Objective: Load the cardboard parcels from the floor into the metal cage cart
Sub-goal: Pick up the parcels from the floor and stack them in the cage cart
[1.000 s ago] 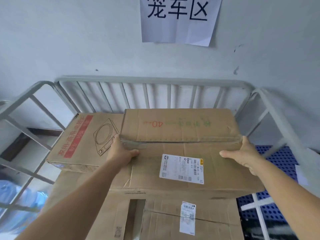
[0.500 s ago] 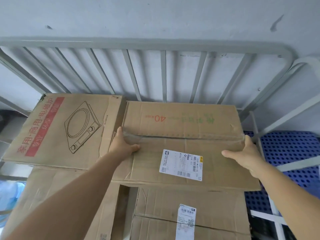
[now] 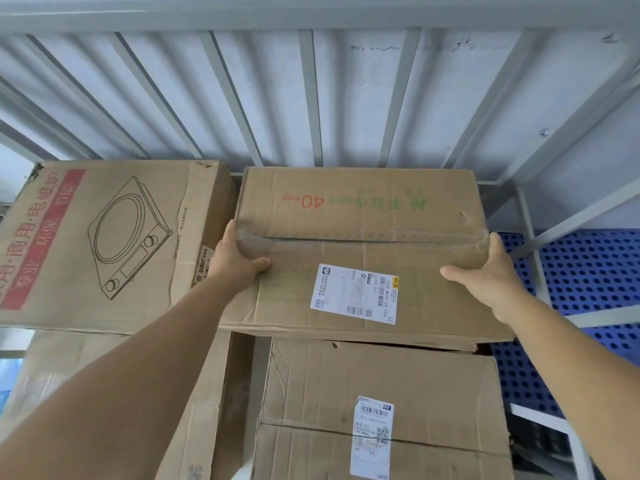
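Your left hand [image 3: 239, 261] at nine o'clock and right hand [image 3: 491, 271] at three clamp the taped cardboard parcel [image 3: 360, 251] between them, each grip wrapping an edge, thumbs on top.

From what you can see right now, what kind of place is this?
Probably a parcel sorting or storage room. Taped cardboard parcels with printed shipping labels are stacked inside a grey metal cage cart standing against a plain wall, with a blue perforated floor panel beside them.

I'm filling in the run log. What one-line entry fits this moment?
phase: placing | left hand: grips parcel's left edge | right hand: grips right edge | parcel: atop lower parcel, beside cooktop box, inside cage cart
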The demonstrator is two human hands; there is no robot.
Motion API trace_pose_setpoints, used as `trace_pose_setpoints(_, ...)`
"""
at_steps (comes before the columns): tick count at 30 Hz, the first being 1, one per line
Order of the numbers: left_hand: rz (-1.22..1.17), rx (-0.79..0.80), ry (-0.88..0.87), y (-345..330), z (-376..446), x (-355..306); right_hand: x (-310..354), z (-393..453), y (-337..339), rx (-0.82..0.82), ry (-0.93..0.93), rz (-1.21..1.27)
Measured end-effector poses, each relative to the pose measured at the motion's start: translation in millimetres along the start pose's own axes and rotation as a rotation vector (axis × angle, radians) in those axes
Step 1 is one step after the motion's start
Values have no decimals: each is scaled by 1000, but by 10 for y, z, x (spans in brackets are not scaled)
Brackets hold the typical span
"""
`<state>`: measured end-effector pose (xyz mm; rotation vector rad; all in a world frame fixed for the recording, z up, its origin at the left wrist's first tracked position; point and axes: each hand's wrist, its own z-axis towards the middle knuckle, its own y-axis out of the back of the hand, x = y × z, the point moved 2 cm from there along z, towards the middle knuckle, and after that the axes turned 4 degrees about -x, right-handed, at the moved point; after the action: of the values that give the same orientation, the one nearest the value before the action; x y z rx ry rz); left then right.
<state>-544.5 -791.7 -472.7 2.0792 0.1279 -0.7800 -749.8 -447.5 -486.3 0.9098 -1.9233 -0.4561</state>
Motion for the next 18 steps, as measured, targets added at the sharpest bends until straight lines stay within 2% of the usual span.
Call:
trace_pose_setpoints(4, 117, -1, -30, -25, -26, -54, 36, 7, 8, 3, 17, -96)
trace_pose_setpoints(8, 223, 5, -56, -20, -166, -112, 75, -132, -12, -14, 67, -292)
trace_pose_setpoints(11, 261, 10, -84, 52, -335, -157, 158, -349, -25, -42, 149, -445)
trace_pose_setpoints(18, 356, -9, -216, 409, -978, -216, 456, -1153, -64, 22, 396, -565)
